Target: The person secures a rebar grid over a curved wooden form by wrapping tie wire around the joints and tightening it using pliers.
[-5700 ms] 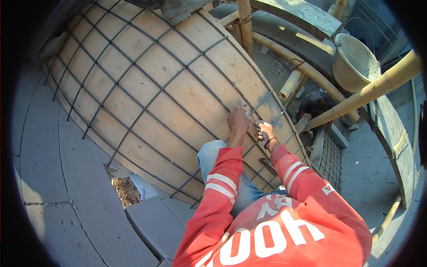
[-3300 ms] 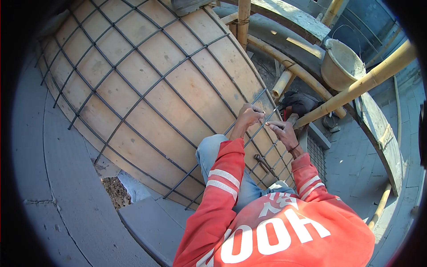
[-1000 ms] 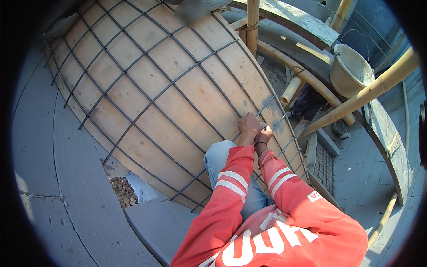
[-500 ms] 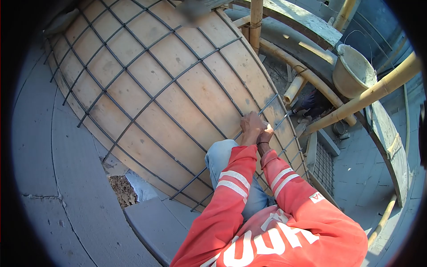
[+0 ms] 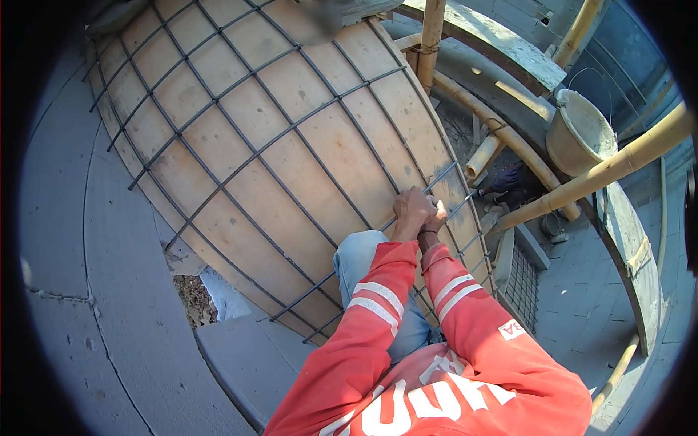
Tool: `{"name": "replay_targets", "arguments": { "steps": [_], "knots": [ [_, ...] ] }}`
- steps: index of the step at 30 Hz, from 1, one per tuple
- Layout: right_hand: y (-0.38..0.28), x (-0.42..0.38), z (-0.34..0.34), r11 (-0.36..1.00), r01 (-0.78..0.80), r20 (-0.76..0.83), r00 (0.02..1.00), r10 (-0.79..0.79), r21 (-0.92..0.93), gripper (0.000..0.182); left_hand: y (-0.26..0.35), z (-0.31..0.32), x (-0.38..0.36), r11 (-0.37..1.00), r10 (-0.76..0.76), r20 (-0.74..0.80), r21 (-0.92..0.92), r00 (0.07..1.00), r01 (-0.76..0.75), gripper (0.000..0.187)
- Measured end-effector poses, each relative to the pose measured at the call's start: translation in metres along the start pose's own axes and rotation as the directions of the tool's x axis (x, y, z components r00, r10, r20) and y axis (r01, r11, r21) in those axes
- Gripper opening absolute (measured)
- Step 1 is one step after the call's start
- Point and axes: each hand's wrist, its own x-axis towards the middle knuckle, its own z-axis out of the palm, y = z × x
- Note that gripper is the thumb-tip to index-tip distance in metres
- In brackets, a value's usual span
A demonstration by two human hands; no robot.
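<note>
A grid of dark steel bars [image 5: 257, 154] lies over a curved wooden panel [image 5: 211, 138]. Near the panel's right edge, my left hand [image 5: 413, 208] and my right hand [image 5: 435, 216] are pressed close together over a bar crossing. The fingers of both hands are closed, and what they pinch is too small and hidden to make out. Both arms wear red sleeves with white stripes. My knee in light blue jeans [image 5: 358, 254] rests on the panel just below the hands.
A dirty bucket [image 5: 579, 134] stands at the upper right by a thick bamboo pole [image 5: 603, 168]. Curved boards [image 5: 631, 247] and more bamboo surround an opening, where part of another person shows. Grey blocks [image 5: 138, 291] lie left, beside a rough gap [image 5: 195, 300].
The view has shifted slightly, so the panel's upper part and the bucket appear lower. Both hands remain together at nearly the same place on the grid.
</note>
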Motion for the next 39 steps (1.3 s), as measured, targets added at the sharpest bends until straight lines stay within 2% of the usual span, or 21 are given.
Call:
{"name": "replay_targets", "arguments": {
  "steps": [4,6,7,9,10,12,13,14,16,17,19,25,29,31,32,34,35,36,37,38,39],
  "knots": [
    [0.002,0.011,0.000,0.998,-0.027,0.005,1.000,0.028,-0.058,0.018,0.021,-0.016,-0.006,0.999,0.032,-0.075,-0.038,0.997,-0.035,0.032],
    [0.018,0.021,0.004,0.984,-0.167,0.018,0.986,0.166,0.064,0.018,0.023,-0.021,0.011,0.966,0.259,-0.308,0.053,0.915,-0.255,0.029],
    [0.022,0.023,0.009,0.917,-0.275,0.031,0.960,0.278,0.289,0.017,0.015,-0.013,0.024,0.963,0.266,-0.300,0.052,0.916,-0.263,0.029],
    [0.008,0.020,0.005,0.911,-0.280,0.071,0.960,0.272,0.302,0.014,0.008,0.000,0.056,0.859,0.502,-0.278,0.266,0.819,-0.437,0.028],
    [-0.010,0.018,0.002,0.906,-0.296,0.119,0.955,0.272,0.303,0.012,0.015,-0.004,0.058,0.852,0.516,-0.283,0.264,0.808,-0.452,0.028],
    [-0.031,0.019,-0.002,0.881,-0.379,0.130,0.925,0.356,0.285,0.012,0.027,-0.010,0.048,0.777,0.531,-0.025,0.413,0.847,-0.475,0.027],
    [-0.032,0.016,-0.003,0.831,-0.424,0.160,0.906,0.393,0.360,0.012,0.019,0.015,0.056,0.744,0.594,-0.144,0.472,0.791,-0.473,0.024],
    [-0.035,0.016,-0.003,0.775,-0.463,0.197,0.886,0.420,0.430,0.012,0.011,0.038,0.066,0.742,0.597,-0.138,0.470,0.790,-0.478,0.024],
    [-0.009,0.031,-0.009,0.797,-0.502,0.228,0.864,0.449,0.335,0.010,0.010,0.048,0.070,0.800,0.577,-0.330,0.410,0.747,-0.438,0.019],
    [0.003,0.034,-0.008,0.780,-0.510,0.263,0.859,0.440,0.362,0.009,0.011,0.046,0.068,0.802,0.573,-0.331,0.413,0.750,-0.431,0.019],
    [0.006,0.035,-0.007,0.758,-0.528,0.310,0.846,0.434,0.383,0.008,0.022,0.019,0.054,0.826,0.514,-0.135,0.342,0.847,-0.448,0.015],
    [-0.009,0.040,0.004,0.622,-0.634,0.269,0.767,0.583,0.459,0.012,0.030,0.010,0.056,0.882,0.425,-0.102,0.268,0.899,-0.387,0.009],
    [-0.031,0.035,0.005,0.651,-0.625,0.186,0.767,0.614,0.430,0.011,0.023,0.006,0.061,0.869,0.471,-0.042,0.191,0.881,-0.455,0.022],
    [-0.024,0.037,0.004,0.658,-0.628,0.167,0.764,0.624,0.415,0.011,0.014,0.012,0.064,0.813,0.578,-0.027,0.104,0.816,-0.573,0.029],
    [-0.022,0.040,0.000,0.697,-0.611,0.228,0.790,0.570,0.376,0.013,0.008,0.014,0.068,0.816,0.575,-0.029,0.101,0.818,-0.570,0.029],
    [-0.033,0.044,-0.011,0.735,-0.590,0.287,0.807,0.517,0.335,0.015,-0.005,0.019,0.083,0.801,0.449,0.052,-0.467,0.892,-0.376,0.038],
    [-0.049,0.045,-0.020,0.881,-0.471,0.287,0.852,0.439,0.051,0.017,-0.005,0.019,0.085,0.801,0.445,0.054,-0.471,0.894,-0.370,0.038],
    [-0.060,0.046,-0.027,0.927,-0.292,0.315,0.879,0.358,-0.236,0.019,0.002,0.008,0.080,0.826,0.504,0.115,-0.354,0.856,-0.439,0.041],
    [-0.059,0.051,-0.032,0.925,-0.292,0.313,0.879,0.360,-0.244,0.019,0.006,0.005,0.077,0.828,0.553,0.184,-0.235,0.813,-0.509,0.044],
    [-0.059,0.055,-0.039,0.914,-0.027,0.339,0.924,0.178,-0.406,0.017,0.010,0.002,0.074,0.827,0.552,0.184,-0.244,0.813,-0.506,0.044],
    [-0.062,0.058,-0.044,0.809,0.236,0.398,0.917,-0.003,-0.538,0.016,0.013,0.004,0.074,0.837,0.531,0.110,-0.225,0.840,-0.499,0.044]
  ]
}}
